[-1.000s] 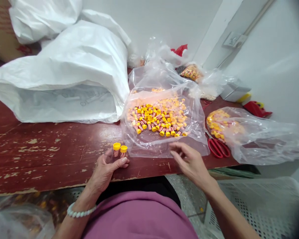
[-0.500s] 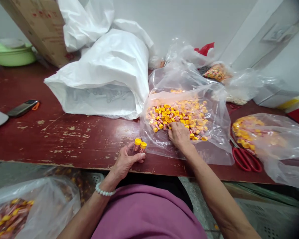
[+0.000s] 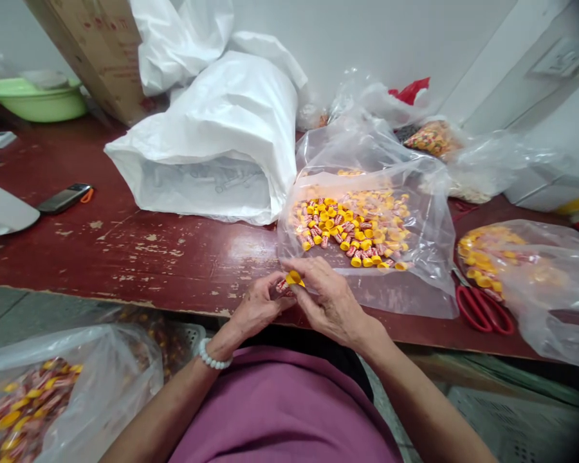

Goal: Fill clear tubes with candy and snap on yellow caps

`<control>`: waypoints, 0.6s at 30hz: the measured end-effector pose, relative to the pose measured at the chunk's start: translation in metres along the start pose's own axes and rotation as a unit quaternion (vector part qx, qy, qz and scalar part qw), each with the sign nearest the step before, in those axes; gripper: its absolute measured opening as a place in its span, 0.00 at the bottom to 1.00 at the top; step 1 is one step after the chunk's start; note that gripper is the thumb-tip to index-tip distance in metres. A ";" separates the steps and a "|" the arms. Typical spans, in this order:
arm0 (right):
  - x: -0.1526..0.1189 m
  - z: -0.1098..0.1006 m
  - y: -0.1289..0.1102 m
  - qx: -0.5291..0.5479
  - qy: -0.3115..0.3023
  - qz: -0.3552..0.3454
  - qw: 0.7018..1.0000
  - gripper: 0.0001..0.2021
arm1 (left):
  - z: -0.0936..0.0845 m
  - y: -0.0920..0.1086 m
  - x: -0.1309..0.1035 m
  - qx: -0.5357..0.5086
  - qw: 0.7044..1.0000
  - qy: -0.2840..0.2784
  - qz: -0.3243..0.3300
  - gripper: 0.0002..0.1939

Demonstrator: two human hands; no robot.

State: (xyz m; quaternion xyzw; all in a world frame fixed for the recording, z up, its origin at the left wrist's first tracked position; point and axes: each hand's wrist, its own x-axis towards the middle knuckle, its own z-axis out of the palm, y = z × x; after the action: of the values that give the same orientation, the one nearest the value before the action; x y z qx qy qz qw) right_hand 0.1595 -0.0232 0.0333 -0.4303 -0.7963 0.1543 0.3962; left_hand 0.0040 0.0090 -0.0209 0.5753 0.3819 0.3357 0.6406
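Close to the table's front edge my two hands meet around small red-and-white printed tubes with yellow caps (image 3: 294, 278). My left hand (image 3: 258, 305) is closed on them from the left; fingers partly hide the tubes, so their number is unclear. From the right, my right hand (image 3: 335, 302) has its thumb and fingers closed about the yellow cap end. Just beyond lies a clear plastic bag (image 3: 431, 283), spread open, holding a heap of similar yellow-capped pieces (image 3: 340, 222). To its left, a white sack (image 3: 241, 109) gapes toward me with clear tubes (image 3: 217, 177) inside.
Red-handled scissors (image 3: 482, 310) lie at the right beside another bag of yellow-capped pieces (image 3: 492, 254). A phone-like device (image 3: 65, 198) rests at left, a green basin (image 3: 43, 103) behind it. Below the table, lower left, sits a large bag of tubes (image 3: 106, 360).
My right hand has left the heap in the clear bag and come back to my left hand at the yellow caps. The view has shifted slightly.
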 end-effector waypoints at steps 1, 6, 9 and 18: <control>0.000 -0.002 0.001 -0.004 0.010 0.003 1.000 0.20 | 0.001 0.002 -0.001 -0.007 1.000 -0.002 -0.007 0.14; -0.004 -0.004 0.000 -0.074 0.052 0.029 0.996 0.19 | 0.004 0.006 -0.003 -0.044 0.998 -0.001 -0.044 0.15; -0.010 0.004 0.000 -0.116 -0.021 0.007 0.993 0.26 | 0.006 0.004 -0.003 -0.052 0.998 0.007 -0.036 0.10; -0.009 0.002 0.011 -0.012 0.024 0.088 0.996 0.28 | 0.002 0.019 -0.002 -0.096 0.992 -0.004 -0.085 0.11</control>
State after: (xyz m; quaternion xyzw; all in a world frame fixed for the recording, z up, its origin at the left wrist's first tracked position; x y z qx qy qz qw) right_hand 0.1668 -0.0236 0.0214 -0.5069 -0.7473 0.1686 0.3952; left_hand 0.0049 0.0085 -0.0020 0.4781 0.3930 0.3133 0.7203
